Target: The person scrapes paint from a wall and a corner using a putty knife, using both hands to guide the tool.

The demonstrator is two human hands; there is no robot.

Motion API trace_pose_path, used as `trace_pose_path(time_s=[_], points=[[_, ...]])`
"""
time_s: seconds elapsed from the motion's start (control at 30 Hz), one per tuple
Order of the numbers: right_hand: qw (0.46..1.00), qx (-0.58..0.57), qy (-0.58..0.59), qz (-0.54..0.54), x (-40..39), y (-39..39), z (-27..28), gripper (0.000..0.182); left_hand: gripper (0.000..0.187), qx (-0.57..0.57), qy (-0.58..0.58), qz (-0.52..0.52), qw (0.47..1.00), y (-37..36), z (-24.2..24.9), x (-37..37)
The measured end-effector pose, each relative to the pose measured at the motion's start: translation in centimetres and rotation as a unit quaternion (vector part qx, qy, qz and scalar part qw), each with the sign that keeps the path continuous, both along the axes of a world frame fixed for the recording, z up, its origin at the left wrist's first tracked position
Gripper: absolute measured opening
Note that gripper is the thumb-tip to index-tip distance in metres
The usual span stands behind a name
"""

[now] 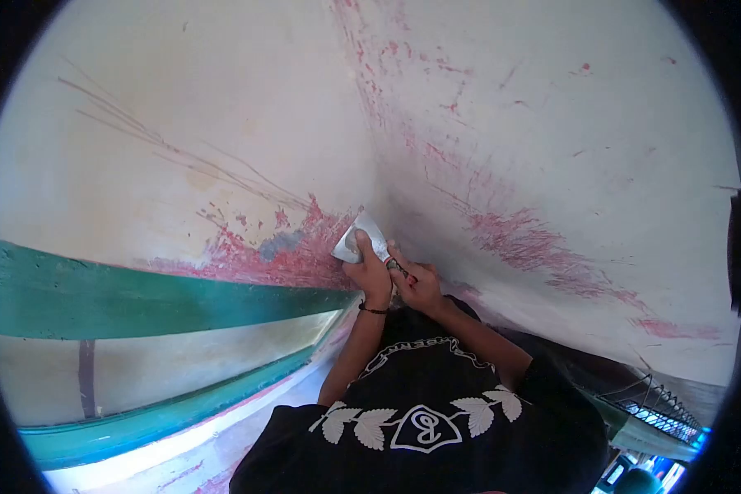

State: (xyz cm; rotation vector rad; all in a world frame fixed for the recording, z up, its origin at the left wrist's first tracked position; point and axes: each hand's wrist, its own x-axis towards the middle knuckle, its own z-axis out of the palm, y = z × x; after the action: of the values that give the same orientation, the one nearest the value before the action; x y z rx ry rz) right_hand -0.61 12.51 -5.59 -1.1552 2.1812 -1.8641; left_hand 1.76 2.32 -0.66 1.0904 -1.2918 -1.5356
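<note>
A putty knife (pixel 348 245) with a wide metal blade is held in both hands near the corner of two walls. My left hand (pixel 372 272) grips it by the blade, with the thumb lying along the metal. Closed around the red and dark handle (pixel 397 270) is my right hand (pixel 421 287), close beside the left. The blade's edge is right at a patch of exposed red paint (pixel 305 251) on the left wall, where the white coat has come off. A grey spot (pixel 281 244) shows within that patch.
Below the red patch a green ledge (pixel 165 299) runs along the left wall, with a second green band (pixel 173 403) lower down. The right wall (pixel 634 165) carries scattered red scrapes (pixel 523 239). A wire rack (pixel 659 416) appears at lower right.
</note>
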Motion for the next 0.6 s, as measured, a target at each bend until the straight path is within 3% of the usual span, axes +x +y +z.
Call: trace_pose_path(time_s=[0.07, 0.17, 0.27, 0.37, 0.47, 0.6], points=[[1.000, 0.011, -0.013, 0.000, 0.2, 0.1, 0.2, 0.048, 0.051, 0.015, 0.029, -0.014, 0.999, -0.1, 0.5, 0.2], [1.000, 0.005, -0.011, -0.012, 0.7, 0.3, 2.0, 0.048, 0.043, -0.008, 0.016, -0.023, 1.000, -0.5, -0.4, 0.3], [0.997, -0.002, 0.067, -0.036, 0.1, 0.4, 1.2, 0.048, 0.041, 0.019, 0.080, -0.034, 0.996, -0.2, -0.5, 0.1], [0.999, 0.048, -0.006, 0.003, -0.3, 1.2, 1.7, 0.048, 0.044, 0.052, 0.077, -0.060, 0.994, -0.3, -1.1, 0.2], [1.000, -0.022, 0.008, 0.015, -0.6, 0.7, 0.5, 0.054, 0.051, 0.052, 0.059, -0.094, 0.992, 0.1, -0.7, 0.9], [0.998, 0.021, 0.055, -0.002, -0.8, 0.3, -1.6, 0.052, 0.053, 0.105, 0.120, -0.075, 0.984, 0.7, -1.3, 0.2]])
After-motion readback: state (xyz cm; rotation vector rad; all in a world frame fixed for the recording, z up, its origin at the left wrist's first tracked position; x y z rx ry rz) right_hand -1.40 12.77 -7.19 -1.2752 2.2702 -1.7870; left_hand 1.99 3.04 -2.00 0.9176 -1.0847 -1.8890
